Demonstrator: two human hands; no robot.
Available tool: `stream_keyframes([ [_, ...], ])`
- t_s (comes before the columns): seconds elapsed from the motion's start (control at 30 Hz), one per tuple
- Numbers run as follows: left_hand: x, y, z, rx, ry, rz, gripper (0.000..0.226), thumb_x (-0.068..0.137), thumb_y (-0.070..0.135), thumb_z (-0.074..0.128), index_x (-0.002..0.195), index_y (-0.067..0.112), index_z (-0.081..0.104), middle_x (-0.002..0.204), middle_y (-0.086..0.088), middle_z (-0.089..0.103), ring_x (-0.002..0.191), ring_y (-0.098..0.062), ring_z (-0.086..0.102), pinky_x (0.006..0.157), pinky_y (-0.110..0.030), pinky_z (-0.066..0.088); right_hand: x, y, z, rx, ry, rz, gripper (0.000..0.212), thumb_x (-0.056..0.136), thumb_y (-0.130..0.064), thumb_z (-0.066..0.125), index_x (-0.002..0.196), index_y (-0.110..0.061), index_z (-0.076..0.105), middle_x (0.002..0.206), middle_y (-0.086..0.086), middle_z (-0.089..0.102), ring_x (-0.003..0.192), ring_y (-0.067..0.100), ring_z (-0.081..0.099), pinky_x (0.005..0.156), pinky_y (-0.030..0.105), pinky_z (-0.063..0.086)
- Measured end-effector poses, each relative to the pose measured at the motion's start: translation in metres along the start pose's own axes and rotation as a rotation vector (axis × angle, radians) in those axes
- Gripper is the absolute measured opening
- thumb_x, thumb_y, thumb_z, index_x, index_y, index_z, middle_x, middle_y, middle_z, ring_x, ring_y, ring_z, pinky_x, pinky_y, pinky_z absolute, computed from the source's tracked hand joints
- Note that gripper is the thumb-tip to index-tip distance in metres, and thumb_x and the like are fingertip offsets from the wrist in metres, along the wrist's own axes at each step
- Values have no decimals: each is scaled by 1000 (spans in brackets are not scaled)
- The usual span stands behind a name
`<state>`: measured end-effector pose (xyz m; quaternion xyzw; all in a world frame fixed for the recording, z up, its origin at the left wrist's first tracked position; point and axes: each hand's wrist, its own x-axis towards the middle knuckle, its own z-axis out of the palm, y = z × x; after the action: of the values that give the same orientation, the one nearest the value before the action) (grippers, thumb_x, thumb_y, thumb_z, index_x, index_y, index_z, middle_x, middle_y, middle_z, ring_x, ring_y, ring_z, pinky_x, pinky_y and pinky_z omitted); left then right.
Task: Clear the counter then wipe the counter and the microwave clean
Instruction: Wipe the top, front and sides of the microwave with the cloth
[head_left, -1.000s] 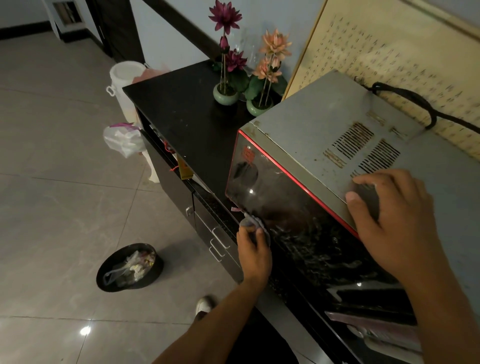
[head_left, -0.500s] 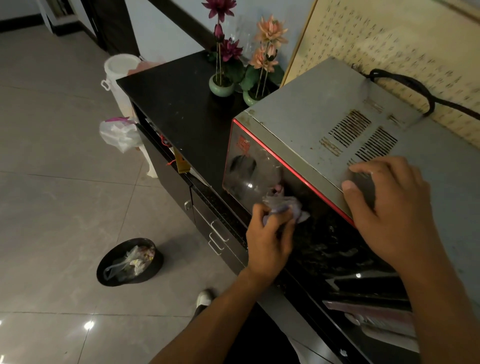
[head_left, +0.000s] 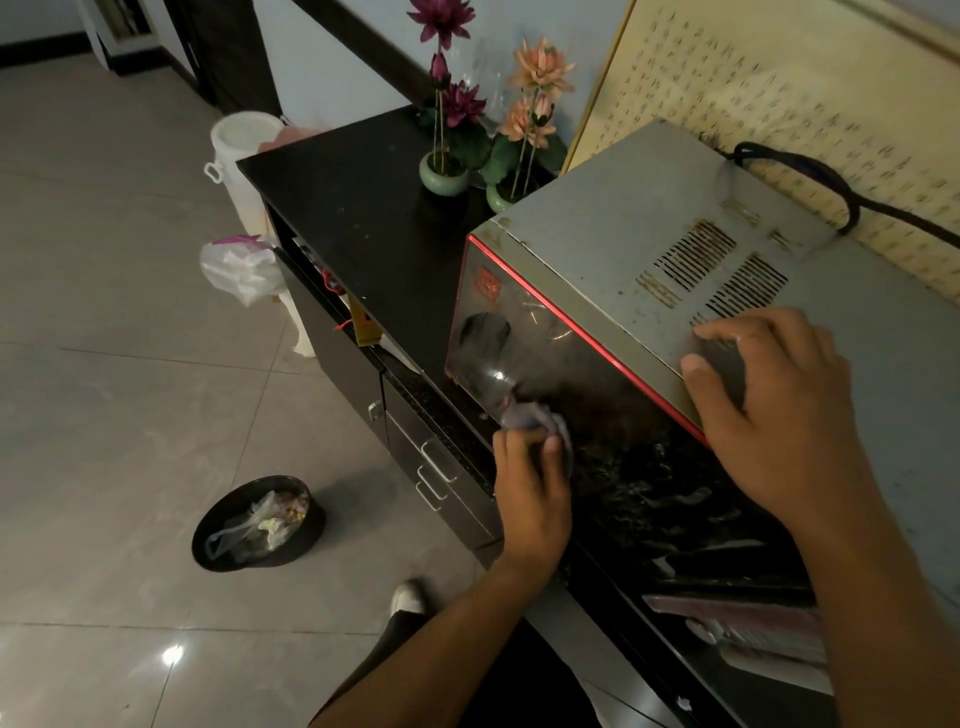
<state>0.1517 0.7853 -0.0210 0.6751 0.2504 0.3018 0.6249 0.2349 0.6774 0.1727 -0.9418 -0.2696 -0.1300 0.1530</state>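
Left hand (head_left: 530, 483) grips the cloth (head_left: 535, 423) against the microwave (head_left: 613, 249) door; right hand (head_left: 769, 410) rests open on top, bracing. The glass seems streaked, so overlapping firm strokes rightward would suit.

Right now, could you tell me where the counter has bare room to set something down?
The black counter is bare from its far-left end to the microwave, bordered behind by two flower pots. The microwave's front is taken: the left hand presses a cloth there.

left hand (head_left: 530, 483) presses cloth (head_left: 535, 418) on microwave (head_left: 623, 244) door | right hand (head_left: 774, 410) flat on top | table (head_left: 363, 208) bare
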Motion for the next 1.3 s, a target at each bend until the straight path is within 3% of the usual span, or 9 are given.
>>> stream_keyframes([
  [0.17,8,65,1,-41,-98,510,10,102,21,59,108,13,61,106,-10,53,95,-16,54,78,-29,47,-1,0,1,-2,9,-2,38,92,-40,52,117,-13,62,120,9,53,110,33,47,89,47,38],
  [0.23,8,54,3,18,-98,580,11,102,22,61,110,15,59,105,-9,51,91,-18,53,74,-28,47,-1,0,1,-3,11,-4,38,92,-40,52,117,-12,62,120,9,53,110,34,47,88,47,38],
  [0.43,-13,-39,-10,173,-179,146,10,102,21,58,106,13,62,114,-2,53,93,-17,60,79,-43,54,0,0,0,8,3,10,37,92,-40,52,117,-15,63,120,6,52,112,30,46,92,45,37],
  [0.6,-17,-64,-13,209,-232,-128,10,103,26,55,95,21,53,106,2,51,86,-14,57,79,-47,53,0,-1,0,9,10,7,36,92,-39,53,116,-14,63,119,6,53,110,30,47,91,45,37],
  [0.77,-11,-22,-9,156,-136,-15,9,104,22,55,99,15,57,108,2,50,91,-13,56,78,-46,52,-1,-1,0,5,3,10,36,92,-38,52,117,-14,62,121,7,52,110,28,46,91,41,35],
  [0.93,-1,74,2,-20,-95,430,7,101,16,60,107,13,62,108,-9,52,97,-15,55,79,-33,51,-1,0,1,-16,5,5,38,93,-38,52,118,-12,61,121,10,53,109,31,47,88,43,37],
  [1.03,-1,63,9,74,-128,622,15,101,17,63,115,17,59,109,-13,54,94,-27,59,76,-35,51,-2,1,2,-14,10,1,37,94,-36,50,120,-11,60,121,11,53,109,31,48,87,46,40],
  [1.13,-7,7,4,169,-139,537,18,100,13,64,116,16,59,113,-18,60,100,-31,63,80,-42,55,-3,0,0,11,3,19,36,95,-32,48,122,-12,59,122,9,53,110,28,48,88,43,39],
  [1.3,-23,-44,-8,130,-197,112,3,102,14,59,99,16,59,114,1,57,98,-17,62,84,-38,54,-14,4,-15,-52,-36,-1,38,94,-36,51,122,-13,61,125,7,54,116,31,50,97,47,35],
])
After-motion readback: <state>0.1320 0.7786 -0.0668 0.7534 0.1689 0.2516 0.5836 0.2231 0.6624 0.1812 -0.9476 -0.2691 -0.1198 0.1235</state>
